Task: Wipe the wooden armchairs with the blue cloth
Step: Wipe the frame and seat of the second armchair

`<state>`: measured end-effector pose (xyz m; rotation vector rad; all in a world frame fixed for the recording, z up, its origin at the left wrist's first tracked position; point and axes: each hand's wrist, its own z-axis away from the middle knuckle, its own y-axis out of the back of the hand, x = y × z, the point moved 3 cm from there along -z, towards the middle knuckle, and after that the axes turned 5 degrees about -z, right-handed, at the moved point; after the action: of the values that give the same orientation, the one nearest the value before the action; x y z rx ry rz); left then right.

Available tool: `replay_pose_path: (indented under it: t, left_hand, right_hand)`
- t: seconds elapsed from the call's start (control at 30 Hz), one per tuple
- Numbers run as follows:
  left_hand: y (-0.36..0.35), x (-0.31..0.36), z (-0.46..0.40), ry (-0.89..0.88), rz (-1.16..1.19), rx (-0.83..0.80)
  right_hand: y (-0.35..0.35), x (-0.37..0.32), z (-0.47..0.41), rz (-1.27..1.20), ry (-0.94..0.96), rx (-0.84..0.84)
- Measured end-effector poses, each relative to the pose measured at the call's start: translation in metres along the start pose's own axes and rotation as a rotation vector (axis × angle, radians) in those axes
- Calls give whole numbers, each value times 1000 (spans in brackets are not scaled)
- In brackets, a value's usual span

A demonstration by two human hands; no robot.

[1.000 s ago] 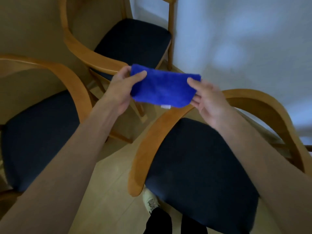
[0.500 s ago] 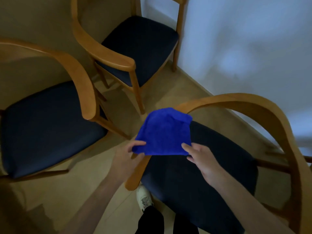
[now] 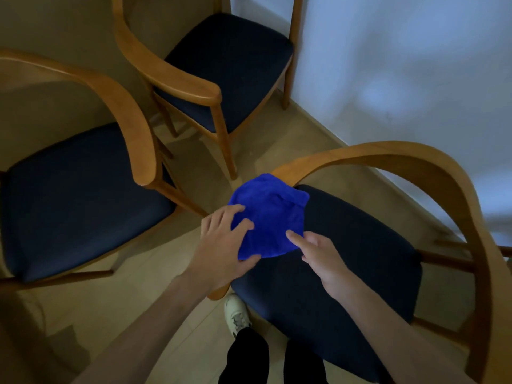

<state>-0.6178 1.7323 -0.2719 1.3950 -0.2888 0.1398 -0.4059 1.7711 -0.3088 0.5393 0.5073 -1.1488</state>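
Blue cloth: a soft, matt, fuzzy pile, like microfibre, rumpled under my left hand and touched by a finger of my right hand. Nearest armchair: bent wood of a warm honey tone, smooth, with a satin sheen along its curved armrest; its seat pad is a dark navy woven fabric, matt and finely textured. Left armchair and far armchair: the same smooth, lightly lacquered wood and the same matt dark upholstery. Floor: pale wood-look boards, smooth with a low gloss. Wall: painted, matt. My shoe: off-white, matt, with laces.
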Motion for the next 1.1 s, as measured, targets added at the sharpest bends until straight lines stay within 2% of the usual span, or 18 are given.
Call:
replay_pose_path:
  t: [0.07,0.17,0.23,0.3,0.37,0.43,0.53,0.63,0.7,0.8,0.87,0.93,1.0,1.1]
  left_hand:
    - [6,16,-30,-70,49,38]
    - [10,48,-90,-214,85,-24]
    - [8,68,-122,-315,-53,-78]
    - [5,79,-142,-342,-195,-97]
    - [3,82,-153,-308,-181,-102]
    - [0,80,-164,-244,-53,-162]
    - [5,72,-184,-71,93,-231]
    - [18,60,-199,19,126,-206]
    - [22,58,-198,-39,176,-213]
    - [27,69,-177,-308,103,-271]
    - [31,72,-155,-420,154,-289]
    - [36,61,-125,-371,291,-200]
    - [31,41,-86,-231,324,-101]
    - [7,21,-27,-65,77,-68]
  right_hand:
    - [-3,0,-3,-131,-32,26]
    - [-6,-1,-1,-203,27,-4]
    - [-4,-2,4,-190,82,-9]
    - [0,-5,10,-151,133,-33]
    - [3,-8,18,-103,195,-68]
    - [6,-8,23,-77,261,-106]
    - [8,-1,28,-35,339,-137]
    - [7,4,28,-146,299,-158]
    - [7,4,27,-230,254,-163]
    - [5,1,27,-264,223,-167]
    - [6,-2,27,-269,232,-174]
    - [7,-2,28,-322,234,-208]
    - [8,1,28,-362,219,-220]
    - [7,7,26,-363,183,-159]
